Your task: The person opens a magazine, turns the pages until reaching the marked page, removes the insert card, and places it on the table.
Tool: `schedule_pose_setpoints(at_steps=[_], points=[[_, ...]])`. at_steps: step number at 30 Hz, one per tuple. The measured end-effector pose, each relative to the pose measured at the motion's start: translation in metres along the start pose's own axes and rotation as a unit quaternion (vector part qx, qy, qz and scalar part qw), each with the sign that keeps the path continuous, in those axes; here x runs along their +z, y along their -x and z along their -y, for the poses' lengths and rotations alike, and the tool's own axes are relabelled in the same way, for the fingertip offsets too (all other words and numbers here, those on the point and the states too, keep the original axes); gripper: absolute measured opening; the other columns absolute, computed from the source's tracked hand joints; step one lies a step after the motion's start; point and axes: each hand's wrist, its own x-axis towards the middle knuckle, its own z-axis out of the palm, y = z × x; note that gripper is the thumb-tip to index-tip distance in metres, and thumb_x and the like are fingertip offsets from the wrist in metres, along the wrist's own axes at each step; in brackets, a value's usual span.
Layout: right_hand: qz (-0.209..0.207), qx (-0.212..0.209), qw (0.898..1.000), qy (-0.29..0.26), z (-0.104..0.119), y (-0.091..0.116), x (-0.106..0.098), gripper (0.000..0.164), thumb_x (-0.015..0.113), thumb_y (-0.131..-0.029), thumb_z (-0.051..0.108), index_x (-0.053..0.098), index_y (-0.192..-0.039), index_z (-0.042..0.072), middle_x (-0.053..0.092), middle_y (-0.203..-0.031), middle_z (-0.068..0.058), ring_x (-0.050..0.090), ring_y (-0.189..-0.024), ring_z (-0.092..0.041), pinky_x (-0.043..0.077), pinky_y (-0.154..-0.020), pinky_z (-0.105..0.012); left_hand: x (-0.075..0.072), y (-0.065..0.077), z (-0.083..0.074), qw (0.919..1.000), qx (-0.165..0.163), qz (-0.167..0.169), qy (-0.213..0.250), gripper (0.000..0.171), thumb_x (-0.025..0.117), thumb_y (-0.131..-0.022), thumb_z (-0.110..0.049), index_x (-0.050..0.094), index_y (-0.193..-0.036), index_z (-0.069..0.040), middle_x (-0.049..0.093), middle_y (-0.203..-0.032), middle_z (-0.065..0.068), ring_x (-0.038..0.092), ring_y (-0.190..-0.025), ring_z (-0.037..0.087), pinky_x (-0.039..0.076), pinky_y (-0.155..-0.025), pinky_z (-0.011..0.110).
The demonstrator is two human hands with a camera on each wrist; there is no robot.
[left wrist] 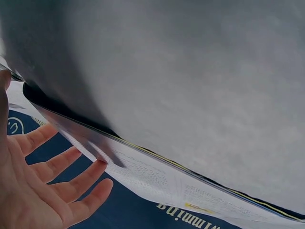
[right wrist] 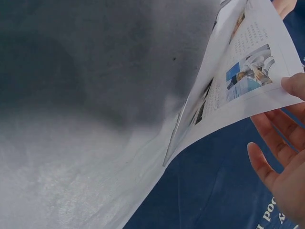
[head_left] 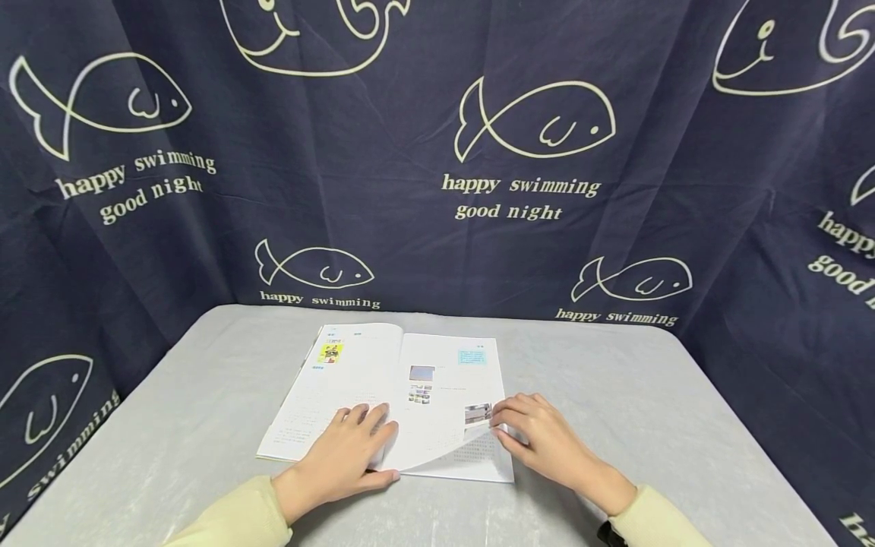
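Observation:
An open book (head_left: pixel 321 399) lies on the grey-covered table, with printed text and small pictures on its pages. My left hand (head_left: pixel 342 452) rests on the lower part of the book near the fold, its fingers spread. In the left wrist view those fingers look straight and hold nothing. At the lower right, my right hand (head_left: pixel 547 441) pinches the corner of a page (head_left: pixel 444 422), thumb on one side and fingers on the other. That page is lifted and bent, so part of the text page (head_left: pixel 472 460) beneath shows. A photo (right wrist: pixel 252 71) is printed on the raised page's underside.
The table (head_left: pixel 615 395) has a pale grey cover and extends on both sides of the book. Behind and beside it hangs a dark blue curtain (head_left: pixel 410 228) with fish drawings and lettering. A black band (head_left: pixel 611 534) shows at the right sleeve.

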Motion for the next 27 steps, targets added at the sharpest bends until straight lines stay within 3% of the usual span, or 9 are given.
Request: schedule_pose_setpoints(at_steps=[12,27], points=[[-0.007,0.003,1.000,-0.011,0.0008,-0.0024,-0.0011,0.009,0.070,-0.073,0.014,0.067,-0.081,0.018,0.065,-0.089,0.005,0.057,-0.083,-0.008,0.041,-0.074,-0.024,0.0007,-0.0021,-0.0022,0.9998,0.001,0.000,-0.022,0.062,0.048,-0.079,-0.067,0.053,-0.117,-0.019,0.052,-0.123,0.010,0.051,-0.102,0.031,0.041,-0.081,0.045],[-0.016,0.005,1.000,-0.015,-0.0003,0.0013,-0.0028,0.011,0.070,-0.073,0.015,0.067,-0.083,0.015,0.066,-0.090,0.004,0.057,-0.085,-0.009,0.040,-0.074,-0.025,0.0026,-0.0008,-0.0014,0.9998,0.002,-0.017,-0.007,0.052,0.050,-0.082,-0.061,0.054,-0.113,-0.020,0.053,-0.122,0.009,0.052,-0.103,0.032,0.041,-0.080,0.045]])
